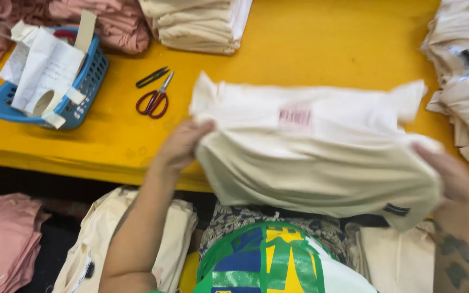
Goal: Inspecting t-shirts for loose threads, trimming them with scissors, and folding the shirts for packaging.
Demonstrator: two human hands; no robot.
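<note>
Bright, even overhead light, colours saturated on the yellow desk. Shadows soft and short: a faint one under the blue basket and beside the red scissors. No hard glare, just a mild sheen on the desk surface. Below the desk edge it drops to dim, near black in the gaps. Motion blur is heavy: cream cloth, left hand and right hand all smeared, the cloth's pink label unreadable. Basket papers and scissors are only slightly soft. Stacks at the frame edges are soft and cropped.
</note>
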